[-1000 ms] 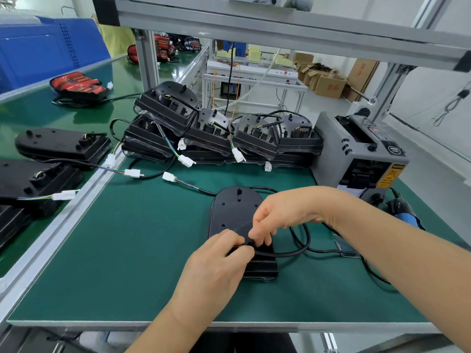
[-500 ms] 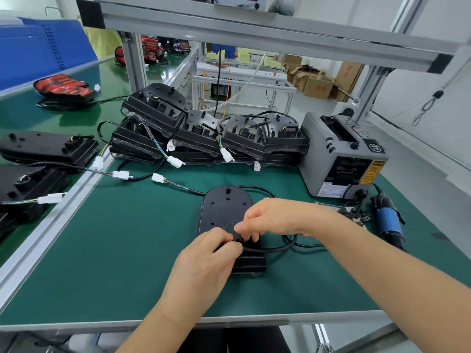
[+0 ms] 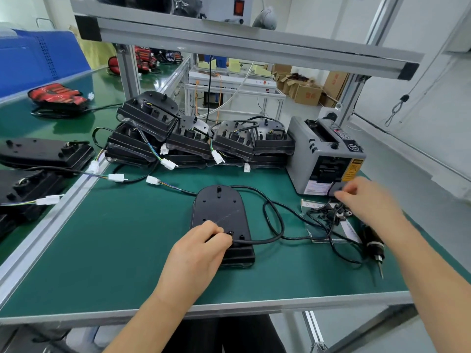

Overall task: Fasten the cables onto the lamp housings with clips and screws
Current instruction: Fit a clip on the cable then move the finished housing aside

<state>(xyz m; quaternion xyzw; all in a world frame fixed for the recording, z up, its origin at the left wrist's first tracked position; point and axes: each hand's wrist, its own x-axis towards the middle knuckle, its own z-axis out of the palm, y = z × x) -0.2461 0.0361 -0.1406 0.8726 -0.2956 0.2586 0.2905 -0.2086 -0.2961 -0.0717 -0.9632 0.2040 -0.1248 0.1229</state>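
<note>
A black lamp housing (image 3: 218, 212) lies flat in the middle of the green mat. Its black cable (image 3: 274, 220) leaves the near end, loops to the right and runs back to a white connector (image 3: 153, 180). My left hand (image 3: 201, 247) rests on the housing's near end, thumb and fingers pinching the cable beside a small clip (image 3: 231, 233). My right hand (image 3: 364, 198) is off to the right, blurred, fingers spread just above a small pile of black clips and screws (image 3: 331, 214). Nothing shows in it.
A grey tape dispenser (image 3: 323, 151) stands behind the right hand. An electric screwdriver (image 3: 373, 247) lies at the mat's right edge. Stacked lamp housings (image 3: 198, 138) with dangling connectors line the back. More housings (image 3: 46, 151) sit on the left bench past an aluminium rail (image 3: 51, 220).
My right hand has let go of the cable at the housing and moved right to the pile of clips and screws. My left hand has stayed on the housing's near end.
</note>
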